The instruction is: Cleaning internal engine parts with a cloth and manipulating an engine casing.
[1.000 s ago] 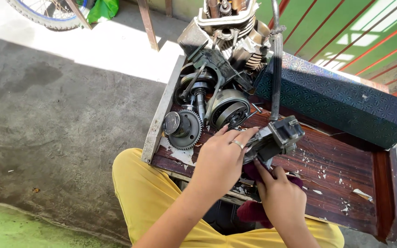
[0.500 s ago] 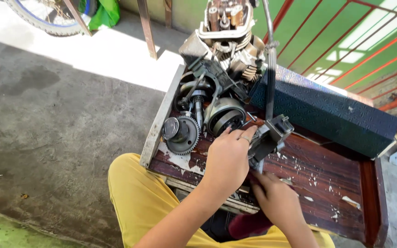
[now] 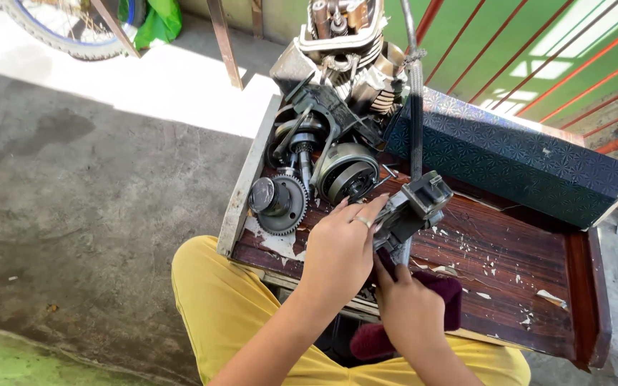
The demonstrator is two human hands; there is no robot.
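Left hand [image 3: 341, 246] grips grey metal engine part [image 3: 415, 207] on red-brown wooden table [image 3: 538, 271]; its palm side hidden. Right hand [image 3: 409, 307] below, fingers clenched on part's lower end w/ maroon cloth [image 3: 445, 297]. Dark teal patterned box [image 3: 509, 154] behind, long, rectangular. Bike wheel [image 3: 59, 32] cut off top left.

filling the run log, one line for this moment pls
left hand: on grey metal part | right hand: under it, by maroon cloth | gear: apart, on wooden tray
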